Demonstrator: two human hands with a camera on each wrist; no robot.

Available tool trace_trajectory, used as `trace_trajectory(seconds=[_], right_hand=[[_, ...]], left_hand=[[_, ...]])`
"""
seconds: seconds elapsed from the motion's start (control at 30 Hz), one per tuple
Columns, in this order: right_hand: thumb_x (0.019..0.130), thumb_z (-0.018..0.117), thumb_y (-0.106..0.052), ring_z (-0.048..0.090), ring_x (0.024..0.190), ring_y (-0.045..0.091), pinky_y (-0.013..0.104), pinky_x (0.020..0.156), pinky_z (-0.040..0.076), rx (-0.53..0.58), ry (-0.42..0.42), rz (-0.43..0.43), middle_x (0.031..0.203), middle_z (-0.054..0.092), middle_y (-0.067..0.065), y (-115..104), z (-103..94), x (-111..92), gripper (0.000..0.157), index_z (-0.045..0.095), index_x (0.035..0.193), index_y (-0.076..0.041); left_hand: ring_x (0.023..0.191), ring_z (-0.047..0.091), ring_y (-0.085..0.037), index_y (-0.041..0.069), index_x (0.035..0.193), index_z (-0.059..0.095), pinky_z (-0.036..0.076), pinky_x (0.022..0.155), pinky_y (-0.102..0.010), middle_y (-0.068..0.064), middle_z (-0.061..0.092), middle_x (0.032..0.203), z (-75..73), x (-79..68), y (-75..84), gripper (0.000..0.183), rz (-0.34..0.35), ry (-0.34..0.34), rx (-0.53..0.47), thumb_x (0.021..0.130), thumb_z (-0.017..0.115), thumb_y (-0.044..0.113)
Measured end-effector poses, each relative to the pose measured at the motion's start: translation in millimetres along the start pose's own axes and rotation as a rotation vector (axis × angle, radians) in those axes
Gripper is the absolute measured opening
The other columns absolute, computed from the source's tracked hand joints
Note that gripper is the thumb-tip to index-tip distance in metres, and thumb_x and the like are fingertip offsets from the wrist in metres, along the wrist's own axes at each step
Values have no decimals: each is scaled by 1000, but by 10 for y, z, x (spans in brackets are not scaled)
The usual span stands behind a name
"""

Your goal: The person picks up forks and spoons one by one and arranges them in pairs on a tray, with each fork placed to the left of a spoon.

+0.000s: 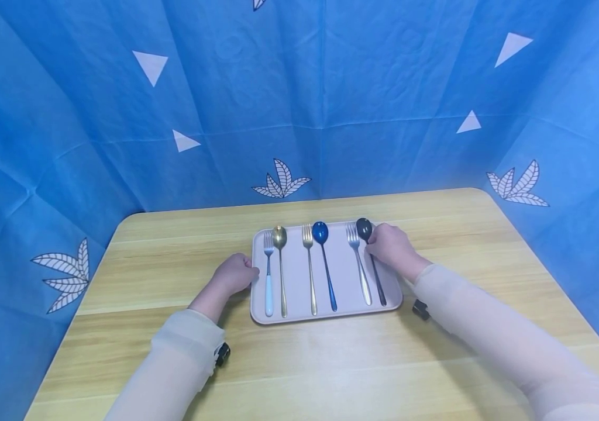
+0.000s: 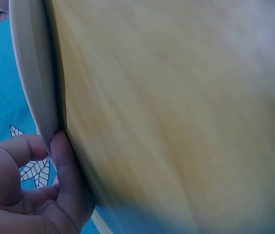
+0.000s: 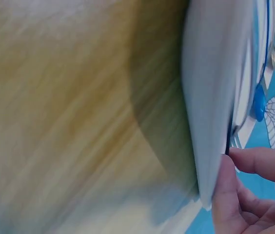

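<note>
A pale pinkish tray point(image 1: 294, 275) carries forks and spoons lying side by side. From the left come a light-blue-handled fork point(image 1: 268, 280), a gold spoon point(image 1: 279, 237), a gold fork point(image 1: 308, 240), a blue spoon point(image 1: 320, 233), a silver fork point(image 1: 354, 242) and a black spoon point(image 1: 364, 228). My left hand point(image 1: 234, 273) pinches the tray's left rim, as the left wrist view shows. At the right rim, my right hand point(image 1: 393, 248) grips the tray between thumb and fingers. Its thumb lies over the rim, at the black spoon's handle. Whether the tray touches the table is unclear.
The wooden table point(image 1: 331, 374) has rounded far corners. A blue cloth point(image 1: 320, 88) with white triangles and leaf prints hangs behind it and along both sides. Dark devices point(image 1: 421, 309) sit at both wrists.
</note>
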State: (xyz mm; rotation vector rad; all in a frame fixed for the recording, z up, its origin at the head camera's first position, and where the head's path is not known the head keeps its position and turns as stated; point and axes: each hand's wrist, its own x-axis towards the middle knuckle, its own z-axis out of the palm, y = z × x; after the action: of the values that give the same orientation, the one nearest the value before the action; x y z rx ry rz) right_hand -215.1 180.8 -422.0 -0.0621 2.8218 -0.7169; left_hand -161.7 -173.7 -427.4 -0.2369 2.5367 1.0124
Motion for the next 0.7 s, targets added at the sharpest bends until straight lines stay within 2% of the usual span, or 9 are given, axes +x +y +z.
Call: trace_trajectory(seconds=[0.17, 0.27, 0.33, 0.4, 0.53, 0.7], right_hand=[[87, 66, -11, 56, 66, 22, 35, 64, 49, -7, 12, -2, 69, 60, 6, 44, -84, -33, 19, 62, 69, -6], [85, 63, -9, 62, 76, 30, 41, 71, 53, -13, 15, -4, 88, 69, 18, 74, -136, -54, 11, 68, 83, 0], [86, 63, -9, 65, 89, 36, 46, 80, 53, -19, 9, -3, 106, 69, 25, 98, -162, -68, 19, 69, 99, 5], [87, 64, -9, 64, 98, 41, 50, 86, 52, -24, -2, 0, 113, 66, 28, 123, -174, -77, 27, 67, 108, 8], [85, 66, -10, 63, 98, 40, 52, 89, 50, -38, -10, 5, 115, 66, 28, 195, -169, -80, 30, 65, 109, 9], [84, 66, -12, 59, 73, 27, 41, 71, 49, -33, -37, 23, 87, 69, 16, 255, -138, -82, 13, 67, 87, 1]], left_hand=[[67, 49, -20, 6, 83, 48, 40, 59, -30, -8, 53, 79, -1, -3, -4, 18, 11, 3, 6, 95, 55, 17], [68, 49, -20, 5, 85, 49, 40, 60, -30, -8, 54, 80, 0, -5, -1, 17, 11, 3, 6, 95, 55, 18], [69, 50, -20, 5, 86, 49, 41, 60, -30, -8, 54, 80, 0, -8, 4, 17, 9, 3, 5, 96, 55, 18], [69, 50, -20, 5, 86, 49, 41, 60, -30, -9, 55, 80, 2, -7, 1, 17, 10, 3, 4, 96, 55, 18], [68, 50, -20, 6, 85, 49, 41, 60, -30, -8, 54, 80, 10, -1, -2, 18, 4, 0, -2, 95, 56, 18], [68, 49, -20, 6, 84, 48, 41, 60, -30, -8, 53, 79, 12, -2, -2, 18, -2, -1, -4, 95, 55, 18]])
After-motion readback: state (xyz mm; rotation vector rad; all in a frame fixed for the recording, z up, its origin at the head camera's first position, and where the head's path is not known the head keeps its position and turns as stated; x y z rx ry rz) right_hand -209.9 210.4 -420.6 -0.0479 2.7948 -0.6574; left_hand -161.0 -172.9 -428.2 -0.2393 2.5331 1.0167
